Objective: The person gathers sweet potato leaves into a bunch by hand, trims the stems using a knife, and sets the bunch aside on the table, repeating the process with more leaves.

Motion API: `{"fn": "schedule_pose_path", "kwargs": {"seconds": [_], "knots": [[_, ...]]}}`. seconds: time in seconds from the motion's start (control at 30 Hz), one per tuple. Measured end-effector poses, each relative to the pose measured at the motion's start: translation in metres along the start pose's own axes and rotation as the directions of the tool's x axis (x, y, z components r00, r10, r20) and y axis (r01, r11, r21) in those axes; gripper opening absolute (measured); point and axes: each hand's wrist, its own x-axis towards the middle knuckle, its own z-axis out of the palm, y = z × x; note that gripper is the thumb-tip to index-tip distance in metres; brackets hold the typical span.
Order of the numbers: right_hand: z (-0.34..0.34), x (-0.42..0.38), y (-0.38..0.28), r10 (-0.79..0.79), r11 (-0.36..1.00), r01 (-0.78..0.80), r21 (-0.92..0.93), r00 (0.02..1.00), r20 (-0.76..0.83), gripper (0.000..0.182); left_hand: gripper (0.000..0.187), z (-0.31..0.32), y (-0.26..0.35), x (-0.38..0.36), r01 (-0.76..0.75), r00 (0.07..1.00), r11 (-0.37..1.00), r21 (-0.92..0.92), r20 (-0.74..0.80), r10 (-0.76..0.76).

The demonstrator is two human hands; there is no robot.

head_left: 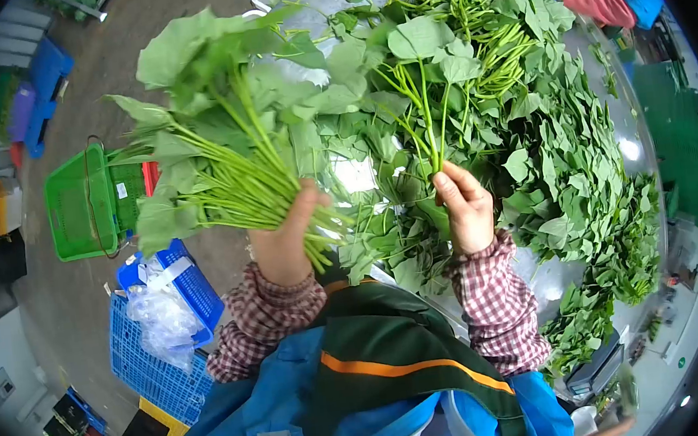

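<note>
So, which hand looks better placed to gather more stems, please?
Probably the right hand: it pinches only a few stems near the leafy pile, while the left hand grips a thick bunch.

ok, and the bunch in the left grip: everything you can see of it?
The bunch is a thick sheaf of slender, bright green stems with broad, duller green leaves, some blurred. The left grip closes round it near the bare stem ends, which poke out toward the picture's lower right. It's held aslant, leafy end upper left, loosely fanned. Whether it's tied, I can't tell.
</note>
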Motion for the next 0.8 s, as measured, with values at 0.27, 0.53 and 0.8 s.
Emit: {"fn": "schedule_pose_path", "kwargs": {"seconds": [0.27,0.53,0.8], "knots": [[0.055,-0.053,-0.025,-0.399,0.846,0.472,-0.249,0.87,0.291,0.016,0.022,0.011,-0.015,-0.02,0.168,0.956,0.985,-0.045,0.25,-0.152],[0.055,0.035,0.016,0.181,0.907,-0.053,-0.419,0.945,0.272,0.038,0.023,-0.05,0.025,0.011,0.033,0.983,0.924,-0.381,-0.156,-0.1],[0.063,0.041,0.01,0.21,0.977,-0.199,-0.071,0.959,0.189,0.02,0.021,-0.056,0.019,0.011,-0.036,0.989,0.938,-0.345,-0.149,-0.017]]}}
